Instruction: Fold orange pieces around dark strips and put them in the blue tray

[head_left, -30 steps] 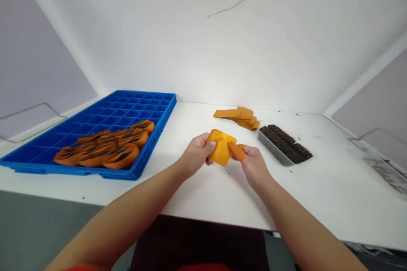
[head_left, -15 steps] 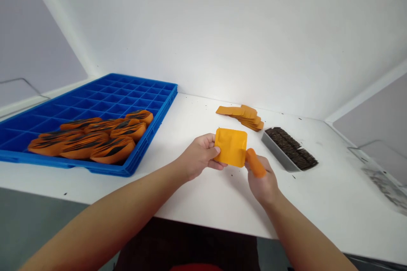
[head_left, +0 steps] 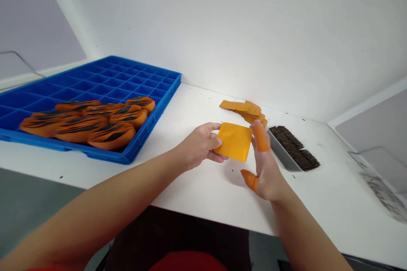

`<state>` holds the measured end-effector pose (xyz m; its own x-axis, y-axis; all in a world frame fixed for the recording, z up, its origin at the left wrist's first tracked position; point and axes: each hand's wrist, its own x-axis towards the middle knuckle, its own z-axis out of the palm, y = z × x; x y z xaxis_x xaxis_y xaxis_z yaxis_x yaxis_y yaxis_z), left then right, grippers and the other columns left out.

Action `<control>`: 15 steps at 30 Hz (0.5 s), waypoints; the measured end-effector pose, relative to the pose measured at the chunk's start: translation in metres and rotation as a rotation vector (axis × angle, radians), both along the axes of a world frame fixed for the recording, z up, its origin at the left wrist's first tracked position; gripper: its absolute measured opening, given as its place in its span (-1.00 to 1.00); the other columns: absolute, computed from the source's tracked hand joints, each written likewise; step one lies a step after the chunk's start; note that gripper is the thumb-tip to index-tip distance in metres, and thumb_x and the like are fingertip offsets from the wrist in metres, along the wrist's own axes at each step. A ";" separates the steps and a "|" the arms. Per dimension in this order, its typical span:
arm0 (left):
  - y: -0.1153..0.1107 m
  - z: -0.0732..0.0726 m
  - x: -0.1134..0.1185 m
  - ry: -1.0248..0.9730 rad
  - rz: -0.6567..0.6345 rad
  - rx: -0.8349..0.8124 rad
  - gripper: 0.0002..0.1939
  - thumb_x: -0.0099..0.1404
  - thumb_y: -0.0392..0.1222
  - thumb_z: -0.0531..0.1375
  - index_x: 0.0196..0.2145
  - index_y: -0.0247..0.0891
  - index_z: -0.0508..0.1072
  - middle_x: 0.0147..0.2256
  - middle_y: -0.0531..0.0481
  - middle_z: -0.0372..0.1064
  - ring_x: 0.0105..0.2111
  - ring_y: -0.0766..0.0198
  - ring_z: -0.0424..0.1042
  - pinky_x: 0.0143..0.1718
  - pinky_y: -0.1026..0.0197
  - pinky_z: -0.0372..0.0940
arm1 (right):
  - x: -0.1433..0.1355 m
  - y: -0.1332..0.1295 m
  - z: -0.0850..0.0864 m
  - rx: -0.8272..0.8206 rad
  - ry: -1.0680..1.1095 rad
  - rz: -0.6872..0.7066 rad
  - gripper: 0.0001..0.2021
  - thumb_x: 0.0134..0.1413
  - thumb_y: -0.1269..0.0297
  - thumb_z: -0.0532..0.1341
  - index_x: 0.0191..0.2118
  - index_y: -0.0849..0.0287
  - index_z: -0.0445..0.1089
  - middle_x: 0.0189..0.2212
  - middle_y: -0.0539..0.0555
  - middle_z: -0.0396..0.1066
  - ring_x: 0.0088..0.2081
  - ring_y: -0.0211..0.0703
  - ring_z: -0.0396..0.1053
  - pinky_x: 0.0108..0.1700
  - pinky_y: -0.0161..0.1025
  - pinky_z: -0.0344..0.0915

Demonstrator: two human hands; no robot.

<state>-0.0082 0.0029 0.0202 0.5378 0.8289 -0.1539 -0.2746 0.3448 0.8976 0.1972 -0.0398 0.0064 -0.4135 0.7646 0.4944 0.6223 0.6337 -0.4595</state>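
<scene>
My left hand (head_left: 203,146) pinches the left edge of a small square orange-yellow pouch (head_left: 235,141), thumb on its near face. The pouch is held tilted above the white table. At its right side my right hand (head_left: 265,165) is open, thumb and fingers spread apart, with orange finger cots on the thumb and a finger. Whether a fingertip behind the pouch touches it I cannot tell. Behind, on the table, lies a fanned pile of flat orange pouches (head_left: 246,110). To the right of my right hand stands a light grey tray (head_left: 282,152) packed with thin dark brown pieces (head_left: 294,146).
A large blue compartment tray (head_left: 127,156) stands at the left, its near compartments holding several bundles of orange pouches (head_left: 111,135) with dark contents. A white wall (head_left: 222,29) rises behind the table (head_left: 190,190). Small dark crumbs are scattered about.
My right hand has let go of the pouch's right side and spread its thumb and fingers. My left hand keeps its hold, and the pouch has tilted slightly. The camera view has shifted a little.
</scene>
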 end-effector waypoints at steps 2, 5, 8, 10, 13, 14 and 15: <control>-0.001 0.001 0.000 0.014 0.000 -0.008 -0.41 0.15 -0.29 0.23 0.12 -0.30 0.15 -0.47 0.03 0.39 -0.51 0.25 0.48 -0.48 0.23 0.38 | -0.003 0.000 0.001 0.031 -0.052 0.029 -0.10 -0.02 0.30 0.15 0.32 0.08 -0.46 0.32 0.12 -0.58 0.31 0.17 -0.55 0.23 0.27 -0.22; -0.002 0.001 0.001 0.081 -0.010 -0.034 -0.34 0.14 -0.34 0.21 0.17 -0.30 0.08 -0.51 0.07 0.36 -0.55 0.25 0.47 -0.48 0.21 0.38 | -0.009 0.002 0.003 0.176 -0.092 0.004 -0.19 0.00 0.30 0.18 0.31 -0.04 -0.26 0.31 0.08 -0.55 0.31 0.23 -0.49 0.22 0.29 -0.21; -0.004 0.000 0.002 0.136 -0.064 -0.041 -0.27 0.15 -0.39 0.17 0.23 -0.28 -0.01 -0.51 0.07 0.38 -0.59 0.27 0.45 -0.52 0.22 0.37 | -0.010 0.004 0.003 0.314 -0.140 -0.023 -0.44 0.08 0.19 0.13 0.22 -0.09 0.03 0.30 0.03 -0.34 0.29 0.26 -0.34 0.21 0.33 -0.27; -0.004 -0.002 0.002 0.132 -0.096 -0.041 -0.25 0.15 -0.39 0.16 0.25 -0.29 -0.04 -0.53 0.06 0.39 -0.62 0.29 0.43 -0.56 0.25 0.34 | -0.008 0.006 0.003 0.370 -0.180 -0.037 -0.54 0.11 0.13 0.08 0.15 -0.08 0.15 0.28 0.03 -0.21 0.28 0.26 -0.28 0.21 0.34 -0.27; -0.004 -0.003 0.001 0.105 -0.123 -0.060 -0.25 0.16 -0.38 0.14 0.26 -0.30 -0.05 -0.56 0.04 0.40 -0.66 0.32 0.39 -0.60 0.28 0.30 | -0.004 0.007 0.001 0.415 -0.217 -0.069 -0.54 0.06 0.06 0.13 0.11 -0.06 0.21 0.25 0.03 -0.11 0.27 0.29 -0.25 0.20 0.33 -0.19; -0.004 -0.002 0.000 0.096 -0.137 -0.067 -0.25 0.16 -0.36 0.15 0.26 -0.30 -0.05 -0.56 0.03 0.40 -0.67 0.33 0.38 -0.61 0.29 0.29 | -0.004 0.007 0.000 0.429 -0.218 -0.075 -0.56 0.06 0.05 0.14 0.09 -0.06 0.24 0.24 0.03 -0.07 0.27 0.29 -0.25 0.20 0.32 -0.15; -0.004 -0.002 -0.001 0.089 -0.154 -0.072 -0.25 0.16 -0.34 0.16 0.26 -0.30 -0.05 -0.56 0.02 0.41 -0.67 0.33 0.37 -0.62 0.29 0.28 | -0.004 0.007 -0.001 0.446 -0.212 -0.077 -0.60 0.07 0.07 0.14 0.05 -0.07 0.27 0.22 0.02 -0.02 0.27 0.27 -0.23 0.19 0.31 -0.11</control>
<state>-0.0089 -0.0009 0.0183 0.6391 0.7231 -0.2622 -0.1347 0.4408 0.8874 0.1932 -0.0330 0.0054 -0.4911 0.5303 0.6911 0.7255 0.6881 -0.0125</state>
